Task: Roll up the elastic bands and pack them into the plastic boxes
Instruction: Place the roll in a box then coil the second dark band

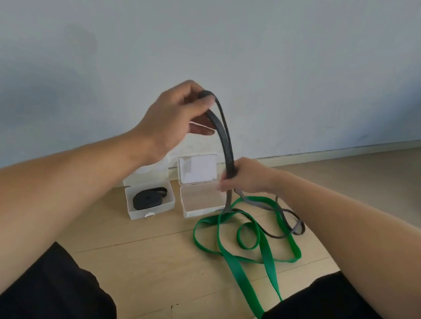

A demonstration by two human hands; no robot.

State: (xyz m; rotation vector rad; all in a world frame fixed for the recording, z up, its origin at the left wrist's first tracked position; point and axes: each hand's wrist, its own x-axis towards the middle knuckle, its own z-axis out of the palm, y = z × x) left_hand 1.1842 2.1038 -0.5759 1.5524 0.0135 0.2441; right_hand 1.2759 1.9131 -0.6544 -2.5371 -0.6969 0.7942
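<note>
Head view: left hand (175, 113) raised, pinching folded top end of grey band (227, 145). Right hand (243, 178) lower, fisted around same band; long axis near vertical between hands, tail on floor over green band (241, 265). Empty box (202, 205) just left of right hand, against wall edge; filled box (148, 201) further left.

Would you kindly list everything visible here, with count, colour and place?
Grey band: 1, dark grey, held up in both hands, tail trailing on the floor.
Green band: 1, green, loose on the floor at right.
Rolled band: 1, black, inside the left box.
Plastic boxes: 2, clear, open, by the wall; left box, right box empty.
Floor: 1, light wood.
Wall: 1, pale grey.
Left hand: gripping the band's top.
Right hand: gripping lower down.
</note>
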